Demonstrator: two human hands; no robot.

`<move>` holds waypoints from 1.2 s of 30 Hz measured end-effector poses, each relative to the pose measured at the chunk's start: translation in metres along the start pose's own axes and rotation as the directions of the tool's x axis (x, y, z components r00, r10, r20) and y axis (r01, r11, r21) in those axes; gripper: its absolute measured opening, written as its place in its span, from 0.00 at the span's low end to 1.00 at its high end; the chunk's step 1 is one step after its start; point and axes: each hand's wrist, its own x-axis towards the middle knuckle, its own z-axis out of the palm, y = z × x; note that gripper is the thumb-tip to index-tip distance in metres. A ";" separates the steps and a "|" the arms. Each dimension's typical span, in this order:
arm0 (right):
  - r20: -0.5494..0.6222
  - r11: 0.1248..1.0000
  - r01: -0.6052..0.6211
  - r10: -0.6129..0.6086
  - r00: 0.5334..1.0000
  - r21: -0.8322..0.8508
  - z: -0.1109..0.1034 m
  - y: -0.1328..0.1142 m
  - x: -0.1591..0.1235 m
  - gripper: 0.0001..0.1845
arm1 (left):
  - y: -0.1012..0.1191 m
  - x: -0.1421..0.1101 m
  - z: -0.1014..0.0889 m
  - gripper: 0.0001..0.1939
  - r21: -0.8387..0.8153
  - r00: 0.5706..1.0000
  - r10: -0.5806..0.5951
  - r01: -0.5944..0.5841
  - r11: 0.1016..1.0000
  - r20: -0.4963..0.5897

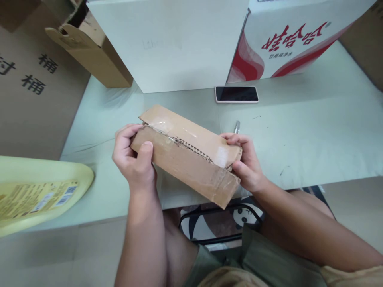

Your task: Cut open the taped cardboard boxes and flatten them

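Note:
A small brown cardboard box (pixel 182 167) is held up between both hands, tilted down toward the right. A ragged seam with torn corrugated edges runs along its length, and bits of clear tape cling to it. My left hand (pixel 134 153) grips the left end, thumb on the near face and fingers behind. At the right end, my right hand (pixel 247 161) is closed on the corner by the flaps. Just beyond the right fingers lies a small silvery object (pixel 237 126), partly hidden, whose kind I cannot make out.
A phone (pixel 236 94) lies beyond the box on the pale green tabletop (pixel 287 131). Behind stand a white box (pixel 173 48), a red-and-white carton (pixel 281 52) and an open brown box (pixel 98 52). A yellow bottle (pixel 44 191) is at the left, near a large carton (pixel 32 107).

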 end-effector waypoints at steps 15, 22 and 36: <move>0.023 1.000 0.003 -0.003 1.000 0.024 -0.002 0.002 -0.001 0.24 | 0.029 0.002 -0.004 0.14 0.138 0.985 0.122 -0.139 0.981 0.125; 0.038 0.999 0.028 -0.027 0.999 -0.041 -0.003 0.004 -0.002 0.27 | 0.030 0.001 -0.003 0.14 0.151 0.989 0.104 -0.119 0.981 0.102; 0.139 0.946 0.179 -0.146 0.979 -0.271 -0.006 -0.021 0.010 0.24 | 0.027 0.002 0.003 0.17 0.097 0.984 0.177 -0.178 0.979 0.020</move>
